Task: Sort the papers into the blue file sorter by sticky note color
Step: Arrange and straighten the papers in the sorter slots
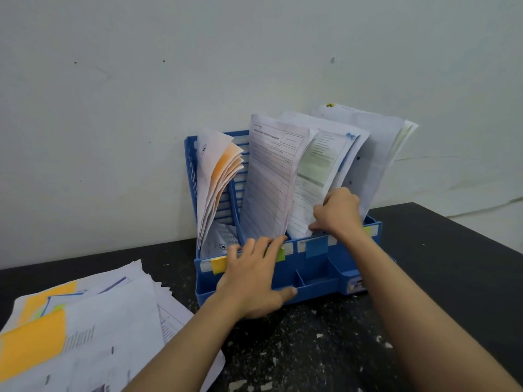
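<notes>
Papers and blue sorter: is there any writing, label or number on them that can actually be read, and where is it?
Nothing can be read for certain.
Form in the blue file sorter: bold heading and ruled lines, too blurred.
Sheet gripped by the right hand: text too small.
Sorter's front sticker: blurred.
Sticky notes, as the blue one: no writing seen.
Loose pile: print too small.

Dark speckled table [325,349] against the wall. The blue file sorter [317,281] stands on it. A loose pile of papers [85,321] sprawls just left.
</notes>
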Motion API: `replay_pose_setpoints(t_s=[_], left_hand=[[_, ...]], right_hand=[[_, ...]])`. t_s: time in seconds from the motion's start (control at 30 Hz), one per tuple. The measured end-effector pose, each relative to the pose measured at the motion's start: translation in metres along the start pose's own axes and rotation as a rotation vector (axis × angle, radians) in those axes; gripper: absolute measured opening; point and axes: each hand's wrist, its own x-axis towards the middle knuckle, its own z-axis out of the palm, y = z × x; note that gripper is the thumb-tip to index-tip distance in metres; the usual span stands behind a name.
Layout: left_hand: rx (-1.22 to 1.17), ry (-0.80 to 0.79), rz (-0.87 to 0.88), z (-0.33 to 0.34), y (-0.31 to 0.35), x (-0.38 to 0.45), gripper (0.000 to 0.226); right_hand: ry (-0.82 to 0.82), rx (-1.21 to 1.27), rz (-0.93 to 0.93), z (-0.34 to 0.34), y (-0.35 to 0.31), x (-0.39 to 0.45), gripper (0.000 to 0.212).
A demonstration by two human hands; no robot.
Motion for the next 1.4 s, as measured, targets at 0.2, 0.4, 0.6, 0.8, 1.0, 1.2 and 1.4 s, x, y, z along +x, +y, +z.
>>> replay_pose_setpoints(t_s=[0.2,0.4,0.6,0.8,1.0,1.2,1.4], left_hand=[[0.01,0.004,0.004,-0.001,0.0,0.0,0.087],[0.01,-0.003,0.004,-0.002,0.001,0.0,0.088],[0.006,-0.02,-0.002,-0.003,0.001,0.0,0.088],[0.002,-0.024,-0.007,-0.003,0.001,-0.001,0.089],[-0.129,-0.03,-0.005,-0.009,0.003,-0.001,0.083],[-0.553,0.091,0.028,-0.041,-0.017,-0.03,0.061],[-0.711,0.167,-0.084,-0.061,-0.06,-0.106,0.035]], right_hand=[[0.147,0.019,-0.042,-0.015,0.011,-0.006,0.009],[0.082,-0.116,0.005,-0.028,0.014,-0.009,0.042],[-0.146,-0.323,-0.164,-0.028,0.007,-0.013,0.022],[-0.066,-0.103,-0.193,-0.021,0.016,-0.022,0.01],[0.028,0.08,-0.298,-0.004,0.017,-0.057,0.01],[-0.154,0.296,-0.384,0.005,0.007,-0.098,0.013],[-0.416,0.393,-0.483,0.033,-0.027,-0.144,0.009]])
